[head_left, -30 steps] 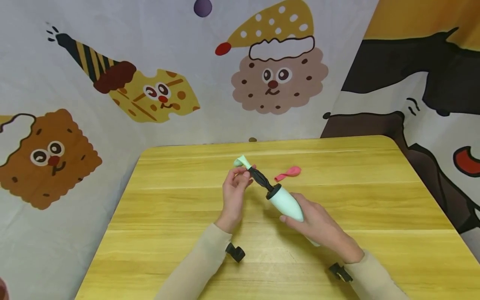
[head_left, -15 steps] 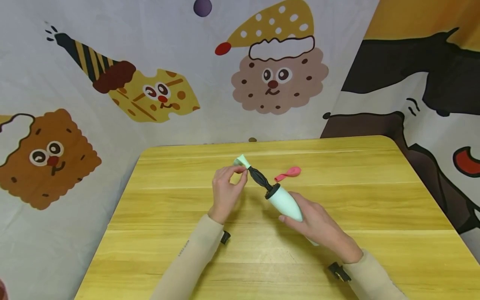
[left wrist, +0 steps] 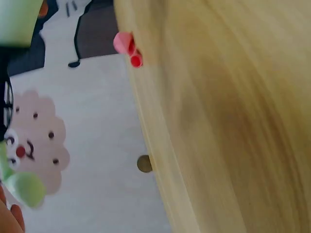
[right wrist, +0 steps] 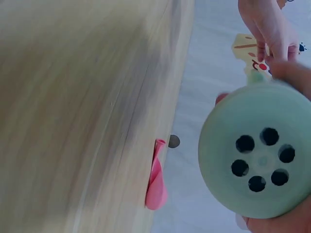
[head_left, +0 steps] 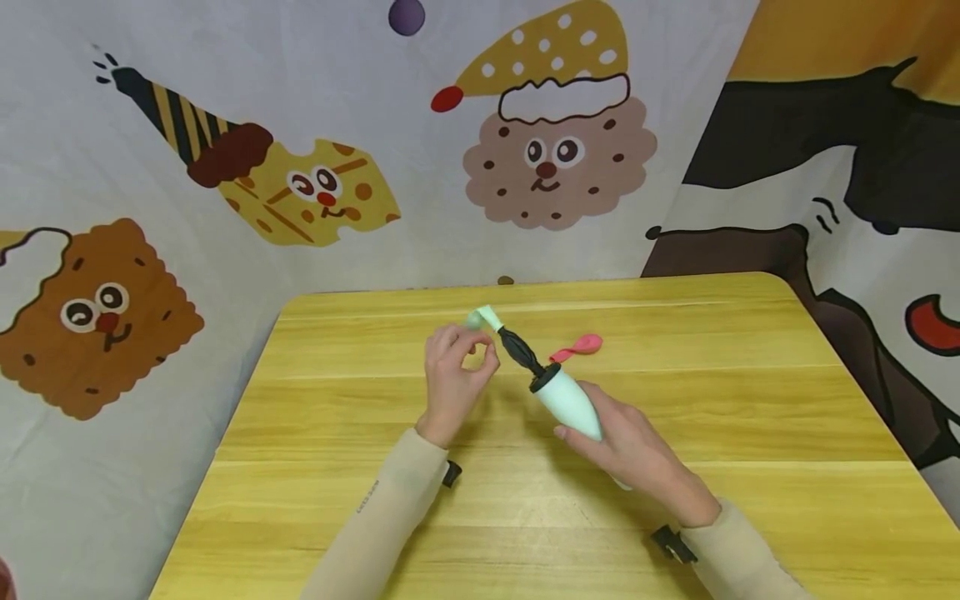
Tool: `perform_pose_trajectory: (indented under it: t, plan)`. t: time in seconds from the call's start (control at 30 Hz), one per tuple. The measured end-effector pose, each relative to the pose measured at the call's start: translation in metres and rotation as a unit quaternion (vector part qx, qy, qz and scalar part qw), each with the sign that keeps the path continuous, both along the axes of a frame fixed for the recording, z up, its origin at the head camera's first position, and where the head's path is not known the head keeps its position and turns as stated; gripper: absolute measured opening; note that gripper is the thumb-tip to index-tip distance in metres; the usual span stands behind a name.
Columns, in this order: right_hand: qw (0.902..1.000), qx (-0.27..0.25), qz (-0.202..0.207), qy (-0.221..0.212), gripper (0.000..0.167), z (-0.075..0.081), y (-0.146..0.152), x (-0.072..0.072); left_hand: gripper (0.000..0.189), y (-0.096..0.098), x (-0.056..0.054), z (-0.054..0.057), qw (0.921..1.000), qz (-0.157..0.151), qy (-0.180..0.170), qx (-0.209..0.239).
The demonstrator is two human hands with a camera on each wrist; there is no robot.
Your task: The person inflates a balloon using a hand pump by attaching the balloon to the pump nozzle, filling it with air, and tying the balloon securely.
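My right hand (head_left: 630, 446) grips a mint-green balloon pump (head_left: 567, 402) by its body, the black nozzle (head_left: 519, 350) pointing up and left. In the right wrist view the rounded end of the pump (right wrist: 262, 201) faces the camera, with several dark round holes. A limp pale green balloon (head_left: 487, 316) is fitted on the nozzle tip, its body drooping left. Beside the balloon's neck is my left hand (head_left: 456, 375), thumb and forefinger bent into a ring, with nothing showing between their tips. In the left wrist view the green balloon (left wrist: 26, 189) hangs just above the fingertips.
A flat pink balloon (head_left: 577, 347) lies on the wooden table (head_left: 315, 467), just beyond the pump. Behind the table's far edge hangs a white cloth (head_left: 420, 242) with cartoon prints. Dark wrist mounts sit below both sleeves.
My left hand has moved left and turned, pinched at the green balloon's neck, then come off it. The nozzle tip has risen slightly; the right hand keeps its hold on the pump.
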State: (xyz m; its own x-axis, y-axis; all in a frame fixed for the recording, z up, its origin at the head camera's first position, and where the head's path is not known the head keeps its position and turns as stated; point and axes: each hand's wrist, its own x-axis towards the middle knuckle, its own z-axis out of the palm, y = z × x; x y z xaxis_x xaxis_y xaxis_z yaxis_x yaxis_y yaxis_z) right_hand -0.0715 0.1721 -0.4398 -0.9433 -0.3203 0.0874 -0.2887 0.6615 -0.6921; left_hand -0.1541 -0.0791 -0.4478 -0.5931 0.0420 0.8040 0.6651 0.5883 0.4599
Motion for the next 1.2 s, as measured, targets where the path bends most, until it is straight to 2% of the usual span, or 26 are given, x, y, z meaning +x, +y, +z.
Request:
perform_pose_trajectory:
  t: [0.13,0.3,0.4,0.57,0.77,0.97,1.2]
  plan:
    - [0.9998,-0.011,-0.017,0.0,0.067,0.003,-0.001,-0.002,0.009,0.007,0.004,-0.001,0.9995,-0.03,0.007,-0.006]
    - [0.9998,-0.004,-0.018,0.01,0.068,0.006,-0.001,-0.003,0.006,0.01,0.002,0.002,0.9962,-0.02,-0.044,0.072]
    - [0.9994,0.014,-0.021,0.026,0.066,0.005,0.0,-0.002,0.006,0.009,0.0,0.004,0.9928,-0.012,-0.073,0.094]
    - [0.9956,0.05,-0.022,0.077,0.067,-0.001,0.001,-0.003,0.007,0.007,0.0,0.004,0.9907,-0.003,-0.102,0.09]
    - [0.9899,0.07,-0.022,0.121,0.069,-0.004,0.001,-0.003,0.003,0.008,0.0,0.003,0.9868,0.018,-0.127,0.099]
    - [0.9878,0.073,-0.019,0.136,0.07,-0.005,0.001,-0.003,0.003,0.007,-0.001,0.003,0.9851,0.029,-0.14,0.095]
    - [0.9866,0.074,-0.008,0.145,0.068,-0.008,0.001,-0.003,0.004,0.006,-0.003,0.002,0.9859,0.04,-0.132,0.095]
